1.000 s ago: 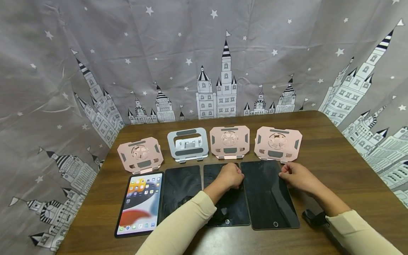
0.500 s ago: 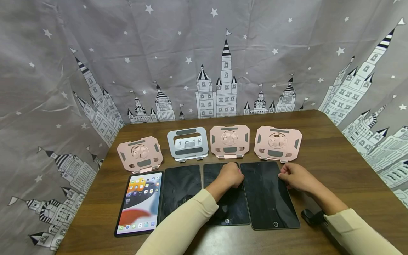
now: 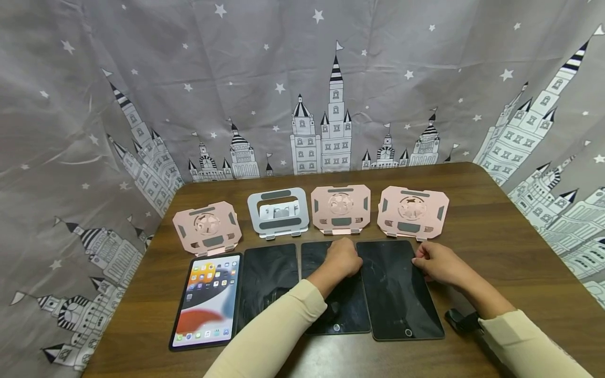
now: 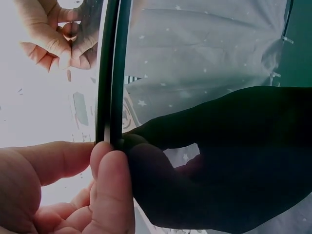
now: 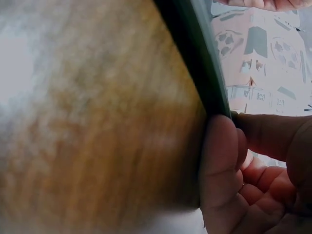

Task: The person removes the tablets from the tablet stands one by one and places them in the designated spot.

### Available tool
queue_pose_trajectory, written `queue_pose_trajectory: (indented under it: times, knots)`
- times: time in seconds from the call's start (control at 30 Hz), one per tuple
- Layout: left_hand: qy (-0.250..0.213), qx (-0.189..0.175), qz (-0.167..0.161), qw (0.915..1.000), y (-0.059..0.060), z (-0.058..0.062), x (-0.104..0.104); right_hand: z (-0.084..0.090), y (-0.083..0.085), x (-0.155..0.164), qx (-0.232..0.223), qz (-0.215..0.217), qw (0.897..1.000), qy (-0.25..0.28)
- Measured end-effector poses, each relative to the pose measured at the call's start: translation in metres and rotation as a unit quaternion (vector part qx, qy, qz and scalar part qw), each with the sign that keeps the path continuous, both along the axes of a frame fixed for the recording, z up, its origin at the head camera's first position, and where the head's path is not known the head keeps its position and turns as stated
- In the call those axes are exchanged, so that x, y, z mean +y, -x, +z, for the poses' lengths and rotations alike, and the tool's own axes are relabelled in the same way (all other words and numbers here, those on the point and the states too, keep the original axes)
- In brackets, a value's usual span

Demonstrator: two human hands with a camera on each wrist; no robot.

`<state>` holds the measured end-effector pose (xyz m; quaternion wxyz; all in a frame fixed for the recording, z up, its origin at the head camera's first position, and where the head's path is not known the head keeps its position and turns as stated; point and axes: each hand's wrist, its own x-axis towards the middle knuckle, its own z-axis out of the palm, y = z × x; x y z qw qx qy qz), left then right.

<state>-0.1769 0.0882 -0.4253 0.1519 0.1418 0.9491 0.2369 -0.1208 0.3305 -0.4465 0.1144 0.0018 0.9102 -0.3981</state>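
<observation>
In the head view, the rightmost dark tablet (image 3: 397, 289) lies on the table with its home button toward the person. Reaching across, my left hand (image 3: 342, 258) pinches its left edge, over a neighbouring dark tablet (image 3: 352, 317). My right hand (image 3: 437, 262) pinches the right edge near the far corner. Close up in the left wrist view, thumb and fingers (image 4: 114, 180) meet at a dark tablet edge (image 4: 114, 53). The right wrist view has fingers (image 5: 222, 165) gripping the tablet's edge (image 5: 195, 53); several fingers of either hand are partly hidden.
A third dark tablet (image 3: 269, 273) and a lit tablet (image 3: 208, 304) continue the row leftward. Behind stand a left pink stand (image 3: 186, 226), a grey-blue stand (image 3: 254, 210), a middle pink stand (image 3: 322, 210) and a right pink stand (image 3: 431, 212). The patterned curtain (image 3: 236, 84) hangs behind the wooden table (image 3: 496, 220).
The rightmost tablet's far edge sits very slightly farther from the stand behind it. Both hands keep their grip in nearly the same place; the head view shifts a little.
</observation>
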Motion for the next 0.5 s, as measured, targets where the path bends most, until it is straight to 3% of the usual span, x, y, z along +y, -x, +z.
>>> queue_pose_trajectory:
  times: [0.33,0.4,0.5]
  knots:
    - [-0.015,-0.014,0.007,0.9998,0.000,-0.002,0.000,0.002,-0.001,0.002,-0.013,-0.004,1.000,0.005]
    - [-0.052,-0.033,-0.002,0.9981,0.000,-0.004,-0.003,0.003,-0.001,0.004,-0.018,-0.003,1.000,0.015]
    - [-0.157,-0.101,-0.016,0.9823,-0.002,-0.008,-0.016,0.006,-0.003,0.007,-0.025,0.002,0.999,0.028]
